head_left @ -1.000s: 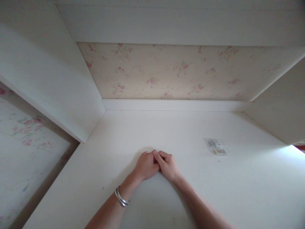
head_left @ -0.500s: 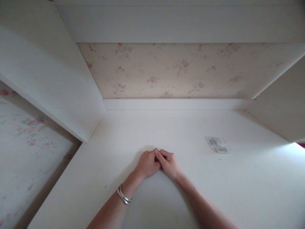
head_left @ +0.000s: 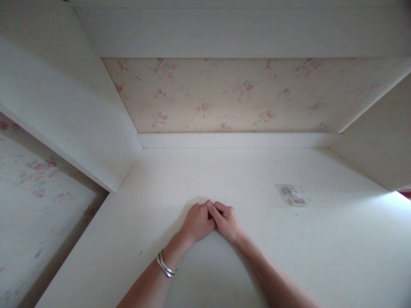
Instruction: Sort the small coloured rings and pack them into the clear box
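My left hand (head_left: 198, 222) and my right hand (head_left: 227, 222) are pressed together on the white desktop (head_left: 205, 171). The fingers of both are curled closed, and the right thumb lies over the top of the left hand's fingers. A small dark spot shows in the gap between them; whether it is shadow or an object I cannot tell. What the fingers hold, if anything, is hidden. Two silver bangles (head_left: 166, 266) circle my left wrist. Off to the right of my hands lies a small clear plastic bag (head_left: 293, 195) with little items inside, too blurred to name.
White side panels rise at the left (head_left: 73, 102) and right (head_left: 382, 132). Behind the desktop runs a low white ledge (head_left: 239, 140) below floral wallpaper (head_left: 221, 94). A white board (head_left: 237, 32) crosses overhead. Small dark specks lie on the surface, one left of my wrist.
My hands keep the same clasped pose. The whole view has shifted very slightly; the bag has not moved on the desktop.
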`<act>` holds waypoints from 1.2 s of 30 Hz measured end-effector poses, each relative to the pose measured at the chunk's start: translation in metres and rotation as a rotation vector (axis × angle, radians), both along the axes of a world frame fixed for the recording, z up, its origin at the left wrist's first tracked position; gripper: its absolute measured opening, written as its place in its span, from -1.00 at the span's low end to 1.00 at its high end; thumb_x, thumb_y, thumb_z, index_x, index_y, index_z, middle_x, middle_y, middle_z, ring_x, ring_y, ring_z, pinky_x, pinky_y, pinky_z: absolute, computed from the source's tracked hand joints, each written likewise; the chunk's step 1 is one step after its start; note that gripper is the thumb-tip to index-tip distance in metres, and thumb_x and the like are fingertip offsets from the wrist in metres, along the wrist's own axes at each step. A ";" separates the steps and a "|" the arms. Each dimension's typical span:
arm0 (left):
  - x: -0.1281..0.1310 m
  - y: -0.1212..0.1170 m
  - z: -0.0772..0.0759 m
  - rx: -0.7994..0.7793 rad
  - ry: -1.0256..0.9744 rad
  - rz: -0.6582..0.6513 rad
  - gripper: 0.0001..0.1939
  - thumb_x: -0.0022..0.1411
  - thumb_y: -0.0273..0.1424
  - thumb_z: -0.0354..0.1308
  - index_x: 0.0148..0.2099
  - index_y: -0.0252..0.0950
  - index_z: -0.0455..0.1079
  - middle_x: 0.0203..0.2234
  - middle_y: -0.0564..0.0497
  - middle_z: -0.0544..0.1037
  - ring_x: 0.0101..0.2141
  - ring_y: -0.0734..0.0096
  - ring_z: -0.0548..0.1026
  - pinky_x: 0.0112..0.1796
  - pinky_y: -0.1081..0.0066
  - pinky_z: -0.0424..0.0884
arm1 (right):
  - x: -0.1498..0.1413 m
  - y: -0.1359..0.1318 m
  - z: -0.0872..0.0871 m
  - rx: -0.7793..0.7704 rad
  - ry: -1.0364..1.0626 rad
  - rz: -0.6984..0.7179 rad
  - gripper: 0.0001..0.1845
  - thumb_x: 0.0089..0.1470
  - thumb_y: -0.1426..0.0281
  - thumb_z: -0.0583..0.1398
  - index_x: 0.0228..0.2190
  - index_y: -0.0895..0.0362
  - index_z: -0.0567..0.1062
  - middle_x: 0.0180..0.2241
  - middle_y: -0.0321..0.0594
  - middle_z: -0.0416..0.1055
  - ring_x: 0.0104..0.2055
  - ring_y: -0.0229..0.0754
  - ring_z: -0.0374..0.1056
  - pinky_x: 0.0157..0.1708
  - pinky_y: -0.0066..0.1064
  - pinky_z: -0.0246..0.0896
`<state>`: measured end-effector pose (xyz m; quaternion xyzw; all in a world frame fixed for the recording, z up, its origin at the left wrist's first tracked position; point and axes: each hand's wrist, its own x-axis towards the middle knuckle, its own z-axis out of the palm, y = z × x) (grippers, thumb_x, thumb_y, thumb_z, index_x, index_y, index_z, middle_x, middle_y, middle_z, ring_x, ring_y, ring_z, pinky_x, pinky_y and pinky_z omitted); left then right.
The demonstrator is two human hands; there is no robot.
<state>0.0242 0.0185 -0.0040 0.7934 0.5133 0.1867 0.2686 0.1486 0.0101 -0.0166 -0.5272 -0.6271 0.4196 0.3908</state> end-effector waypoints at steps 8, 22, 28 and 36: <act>0.000 0.000 0.001 0.012 0.013 -0.018 -0.85 0.14 -0.48 -0.02 -0.26 -0.23 0.34 -0.38 0.04 0.55 -0.34 0.32 0.49 -0.31 0.41 0.28 | 0.001 0.000 -0.003 -0.008 -0.022 0.002 -0.52 0.16 0.08 0.01 -0.61 0.15 0.33 -0.63 -0.37 0.23 -0.53 -0.34 0.13 -0.53 -0.51 0.00; 0.001 0.001 0.002 -0.005 0.055 -0.003 -0.85 0.12 -0.51 -0.03 -0.26 -0.25 0.32 -0.39 0.01 0.54 -0.35 0.32 0.49 -0.33 0.42 0.28 | 0.001 0.000 0.001 0.015 -0.032 0.017 -0.51 0.17 0.08 -0.01 -0.61 0.14 0.34 -0.62 -0.35 0.25 -0.53 -0.33 0.14 -0.53 -0.51 0.02; 0.001 0.000 0.005 -0.015 0.068 -0.016 -0.82 0.13 -0.51 -0.04 -0.25 -0.24 0.35 -0.35 0.01 0.55 -0.32 0.32 0.49 -0.28 0.41 0.29 | 0.001 0.001 -0.001 0.016 -0.038 0.019 -0.52 0.18 0.10 -0.01 -0.60 0.15 0.35 -0.61 -0.35 0.26 -0.53 -0.34 0.13 -0.52 -0.51 0.02; 0.002 0.000 0.004 0.003 0.072 -0.020 -0.84 0.12 -0.51 -0.03 -0.26 -0.24 0.34 -0.36 0.01 0.54 -0.32 0.31 0.49 -0.27 0.40 0.28 | 0.002 0.000 -0.001 0.020 -0.031 0.037 -0.55 0.19 0.14 0.00 -0.59 0.15 0.35 -0.59 -0.36 0.27 -0.51 -0.35 0.16 -0.50 -0.52 0.02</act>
